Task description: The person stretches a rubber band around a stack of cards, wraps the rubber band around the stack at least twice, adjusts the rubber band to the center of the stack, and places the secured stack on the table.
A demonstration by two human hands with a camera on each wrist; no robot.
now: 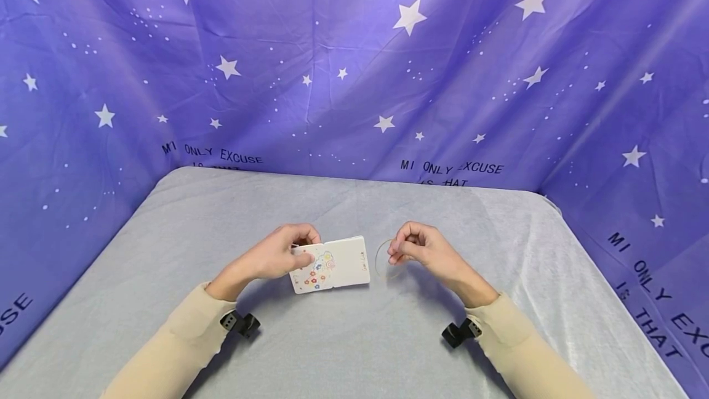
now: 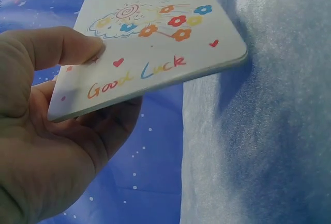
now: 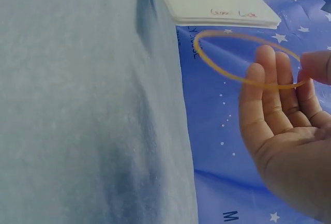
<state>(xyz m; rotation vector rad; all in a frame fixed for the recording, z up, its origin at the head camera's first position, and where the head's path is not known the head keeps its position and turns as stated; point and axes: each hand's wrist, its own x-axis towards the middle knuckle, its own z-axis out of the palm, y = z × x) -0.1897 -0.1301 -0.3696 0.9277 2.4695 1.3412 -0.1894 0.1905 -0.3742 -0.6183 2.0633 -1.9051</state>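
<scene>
My left hand (image 1: 271, 257) holds a white stack of cards or a notepad (image 1: 349, 263) just above the table, thumb on top and fingers underneath. Its top face, in the left wrist view, carries colourful flowers, a sun, hearts and the words "Good Luck" (image 2: 137, 76). Both long edges have a small notch near the middle. To the right of it, my right hand (image 1: 421, 248) pinches a thin yellow rubber band (image 3: 248, 83) between thumb and fingertips. That band hangs as a loose loop, close to the stack's right end but apart from it.
A light grey cloth covers the table (image 1: 354, 350). Behind and at both sides hangs a purple-blue curtain (image 1: 354, 36) with white stars and black lettering. Black wrist cameras are strapped over both beige sleeves (image 1: 183, 337).
</scene>
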